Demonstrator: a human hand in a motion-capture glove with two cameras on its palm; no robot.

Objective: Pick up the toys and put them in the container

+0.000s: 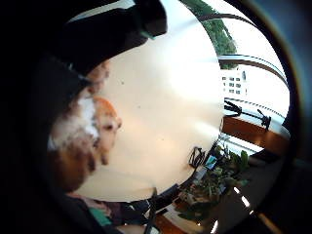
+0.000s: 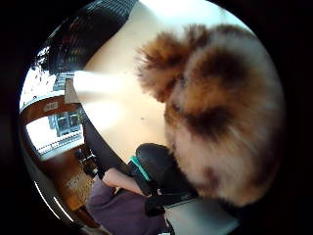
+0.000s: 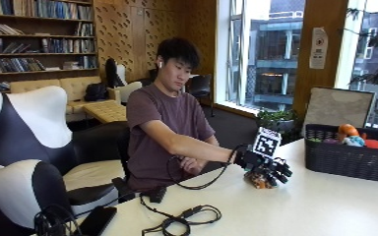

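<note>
Your gloved right hand is down on the pale bench, its grip clenched around a furry brown-and-cream plush toy. To its right stands the dark woven container, well apart, with orange and teal toys already inside. A black cable loop lies near the bench edge, clear of your reach. From outside, your fingers hide most of the plush; up close its shaggy fur fills the thumb-side view.
</note>
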